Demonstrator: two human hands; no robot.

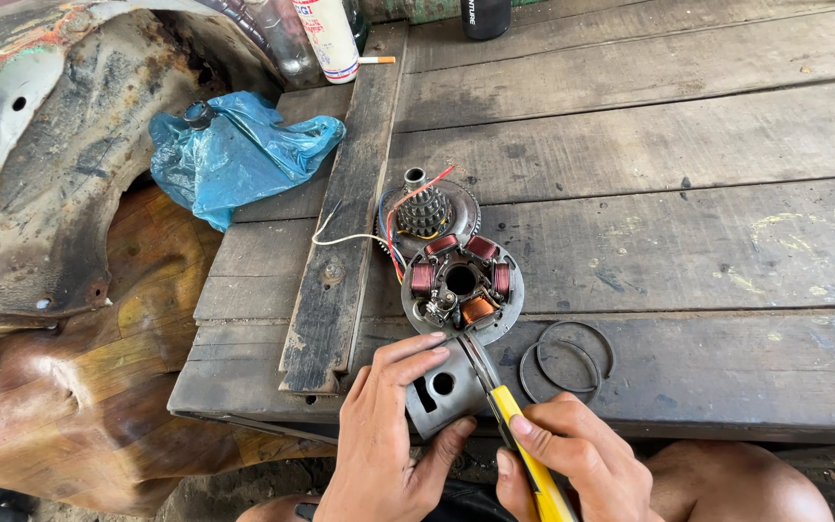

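My left hand [379, 440] grips a grey metal piston [442, 391] with a round pin hole, at the near edge of the wooden table [688, 164]. My right hand [577, 464] holds a yellow-handled tool [529, 454] whose metal tip reaches the top of the piston. Just beyond lies a round stator plate [463, 282] with copper coils and red and white wires. A black sprocket gear [424, 208] sits behind it. Two thin piston rings [572, 358] lie on the planks to the right of the piston.
A crumpled blue plastic bag [234, 150] lies at the table's left corner. A rusty metal body panel [50, 164] stands to the left. Bottles [326, 39] and a cigarette [376, 60] sit at the far edge. A dark loose plank [345, 222] runs along the table's left part.
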